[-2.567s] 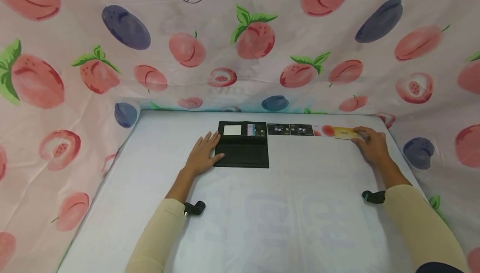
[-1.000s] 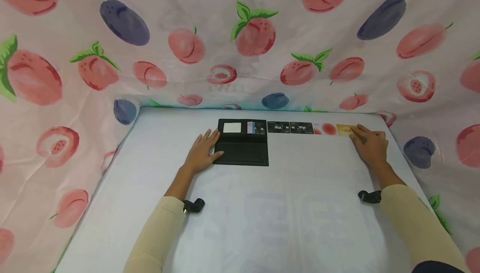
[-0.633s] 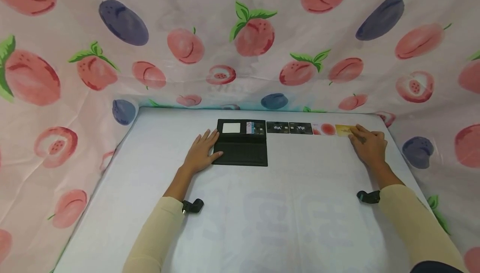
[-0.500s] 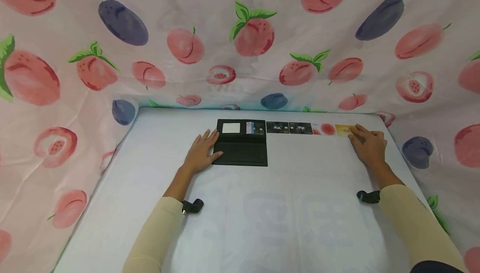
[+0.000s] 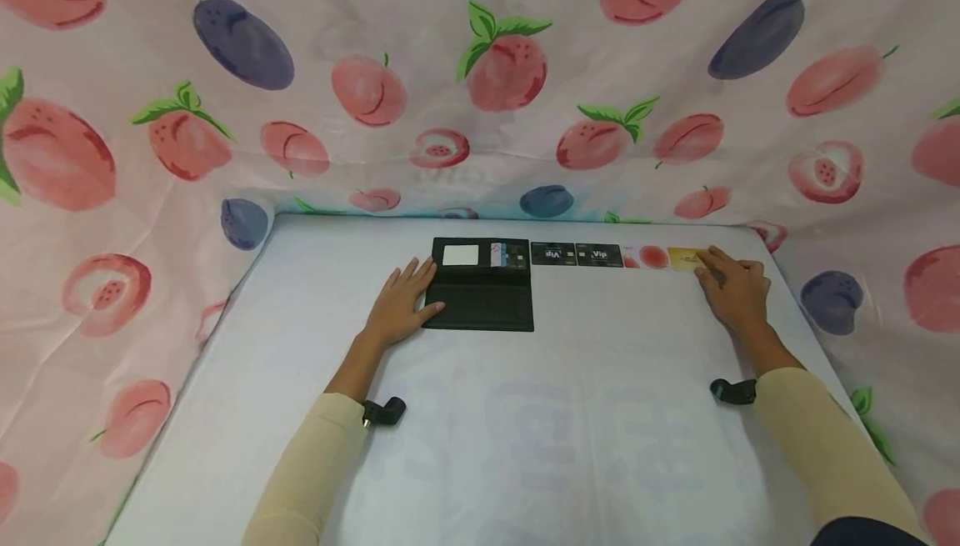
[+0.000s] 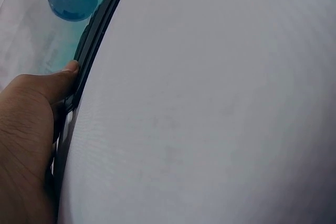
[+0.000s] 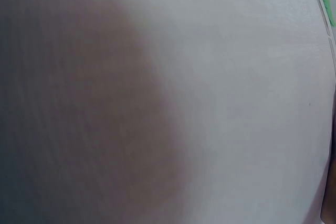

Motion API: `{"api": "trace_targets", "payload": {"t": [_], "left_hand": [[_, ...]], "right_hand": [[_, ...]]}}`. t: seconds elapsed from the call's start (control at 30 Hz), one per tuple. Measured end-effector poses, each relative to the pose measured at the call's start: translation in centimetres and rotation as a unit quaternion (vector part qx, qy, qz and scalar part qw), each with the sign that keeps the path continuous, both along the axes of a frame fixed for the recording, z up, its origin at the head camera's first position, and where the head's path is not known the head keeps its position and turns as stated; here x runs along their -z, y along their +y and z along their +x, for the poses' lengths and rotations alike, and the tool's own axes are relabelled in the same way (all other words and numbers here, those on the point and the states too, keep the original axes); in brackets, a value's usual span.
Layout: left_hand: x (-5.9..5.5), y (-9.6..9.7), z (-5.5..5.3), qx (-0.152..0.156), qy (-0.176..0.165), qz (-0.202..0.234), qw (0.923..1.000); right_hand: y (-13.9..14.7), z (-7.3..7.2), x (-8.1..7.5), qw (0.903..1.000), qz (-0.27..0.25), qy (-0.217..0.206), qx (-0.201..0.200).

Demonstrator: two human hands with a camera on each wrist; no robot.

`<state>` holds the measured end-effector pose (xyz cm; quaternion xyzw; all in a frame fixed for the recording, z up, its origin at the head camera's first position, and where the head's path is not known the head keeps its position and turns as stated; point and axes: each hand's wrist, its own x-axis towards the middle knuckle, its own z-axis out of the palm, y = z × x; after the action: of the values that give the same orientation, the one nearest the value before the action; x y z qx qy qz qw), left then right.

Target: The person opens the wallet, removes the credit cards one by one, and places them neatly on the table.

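Note:
An open black wallet (image 5: 480, 308) lies near the table's back edge, with a white panel (image 5: 461, 255) and a small pastel-coloured insert (image 5: 498, 255) in its upper half. Spread over its left edge is my left hand (image 5: 397, 308), fingers straight, thumb toward the lower flap; the left wrist view has the thumb against the wallet's dark edge (image 6: 100, 27). To the right, my right hand (image 5: 738, 292) pinches a yellow card (image 5: 681, 258) at its right end, which the fingers cover. The right wrist view is mostly blur and tabletop.
Between wallet and yellow card, two black "Vip" cards (image 5: 553, 254) and a white card with red fruit (image 5: 647, 257) lie in one row. The white tabletop (image 5: 585, 413) meets a fruit-printed curtain (image 5: 442, 71) at the back and sides.
Since the earliest frame, the yellow card has come from slightly tilted to straight in the row, with my right hand on it. My left hand stays on the wallet. The view shifts slightly.

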<state>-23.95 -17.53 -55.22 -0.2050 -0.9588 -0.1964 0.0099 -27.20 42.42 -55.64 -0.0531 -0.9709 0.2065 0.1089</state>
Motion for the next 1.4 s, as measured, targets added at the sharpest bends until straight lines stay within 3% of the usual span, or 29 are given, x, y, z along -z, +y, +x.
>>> {"api": "trace_targets", "payload": {"t": [0.3, 0.73, 1.07, 1.4], "left_hand": [[-0.1, 0.0, 0.1, 0.0, 0.001, 0.001, 1.0], [0.2, 0.0, 0.1, -0.002, -0.006, 0.011, 0.9999], [0.0, 0.0, 0.3, 0.0, -0.006, 0.004, 1.0], [-0.2, 0.1, 0.1, -0.002, -0.003, 0.006, 1.0]], "right_hand": [[-0.3, 0.1, -0.3, 0.9999, 0.005, -0.012, -0.005], [-0.3, 0.0, -0.5, 0.9998, 0.018, 0.003, -0.011], [-1.0, 0.8, -0.3, 0.9982, 0.027, 0.047, -0.025], [-3.6, 1.4, -0.8, 0.994, -0.01, 0.091, -0.06]]}}
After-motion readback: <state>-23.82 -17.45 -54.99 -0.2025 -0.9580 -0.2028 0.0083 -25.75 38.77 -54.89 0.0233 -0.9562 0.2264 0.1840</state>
